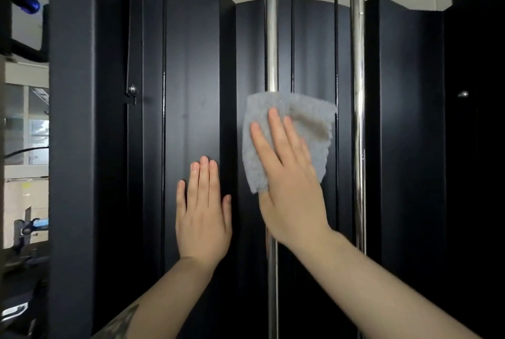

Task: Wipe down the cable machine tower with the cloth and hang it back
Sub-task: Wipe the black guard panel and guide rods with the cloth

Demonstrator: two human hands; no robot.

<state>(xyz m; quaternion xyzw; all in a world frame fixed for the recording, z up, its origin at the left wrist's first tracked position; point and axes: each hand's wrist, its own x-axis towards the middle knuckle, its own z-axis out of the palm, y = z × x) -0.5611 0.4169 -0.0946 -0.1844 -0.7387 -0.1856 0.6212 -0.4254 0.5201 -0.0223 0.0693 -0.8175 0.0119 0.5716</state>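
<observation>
The black cable machine tower [196, 65] fills the view, its ridged shroud panels standing straight ahead. A grey fluffy cloth [308, 125] is pressed flat against the middle panel, over a chrome guide rod [271, 38]. My right hand [287, 183] lies on the cloth with fingers spread, holding it to the surface. My left hand [203, 213] rests flat and open on the raised panel to the left, fingers together, holding nothing.
A second chrome rod [358, 65] runs vertically right of the cloth. Thin black cables [164, 38] hang in front of the panels. A thick black upright [73, 120] stands at left, with a window and other gear beyond it.
</observation>
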